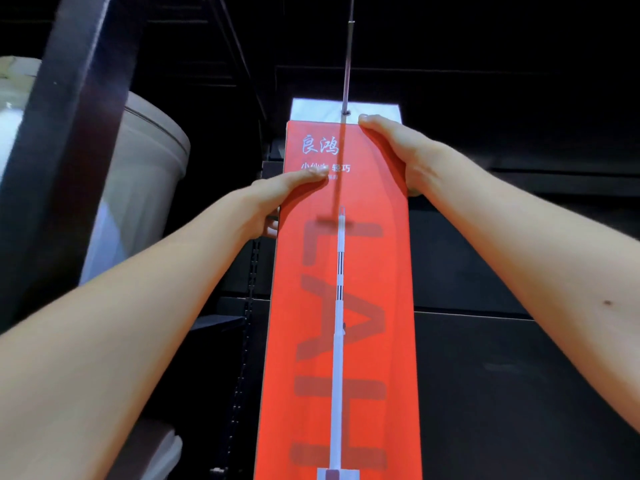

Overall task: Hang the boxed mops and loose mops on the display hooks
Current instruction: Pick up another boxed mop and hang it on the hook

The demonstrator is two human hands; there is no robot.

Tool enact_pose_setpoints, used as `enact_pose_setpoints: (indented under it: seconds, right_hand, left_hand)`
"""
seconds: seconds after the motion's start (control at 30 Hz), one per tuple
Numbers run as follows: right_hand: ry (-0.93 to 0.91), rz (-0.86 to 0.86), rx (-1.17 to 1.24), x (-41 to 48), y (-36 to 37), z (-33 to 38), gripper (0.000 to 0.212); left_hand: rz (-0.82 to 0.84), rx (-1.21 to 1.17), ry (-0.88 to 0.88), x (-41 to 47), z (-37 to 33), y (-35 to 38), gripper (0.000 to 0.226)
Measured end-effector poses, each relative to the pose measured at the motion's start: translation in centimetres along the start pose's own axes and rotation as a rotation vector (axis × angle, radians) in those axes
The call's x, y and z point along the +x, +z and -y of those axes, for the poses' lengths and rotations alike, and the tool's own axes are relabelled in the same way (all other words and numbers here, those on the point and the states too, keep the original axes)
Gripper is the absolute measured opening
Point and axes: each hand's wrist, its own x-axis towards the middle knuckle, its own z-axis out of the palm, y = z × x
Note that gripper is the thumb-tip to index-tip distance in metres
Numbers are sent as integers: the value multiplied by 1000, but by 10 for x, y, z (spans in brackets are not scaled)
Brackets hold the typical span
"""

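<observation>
A tall red mop box (343, 306) is held upright against the dark display panel (519, 375). Its white hang tab (318, 110) is threaded onto the display hook (347, 71), which extends above the box. The box's left edge is clamped by the left hand (277, 199), thumb across the front. Its upper right edge is gripped by the right hand (398, 150).

The tall red cardboard mop box (343, 306) has a smooth, slightly glossy printed face under the left hand's fingertips (317, 174). Just beyond the right hand's fingertips (367, 120), its white hang tab (318, 110) looks matt, and the thin metal display hook rod (347, 71) shines dully. The pale plastic bin (149, 161) looks smooth.
</observation>
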Motion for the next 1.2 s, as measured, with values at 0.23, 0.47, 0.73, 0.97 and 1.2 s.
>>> enact_pose_setpoints:
  seconds: [0.23, 0.47, 0.73, 0.97, 1.2]
  right_hand:
    - [6, 54, 92, 38, 1, -33, 31]
    - [-40, -2, 84, 61, 5, -44, 47]
    - [-120, -360, -267, 48, 11, -51, 90]
    - [-129, -505, -505, 41, 14, -54, 96]
    - [-65, -375, -349, 38, 11, -62, 89]
  left_hand:
    - [-1, -32, -27, 37, 30, 9, 94]
    - [15, -25, -4, 59, 44, 8, 75]
    - [-60, 93, 60, 52, 39, 8, 55]
    - [-244, 325, 115, 56, 36, 3, 81]
    - [-131, 181, 51, 50, 33, 8, 78]
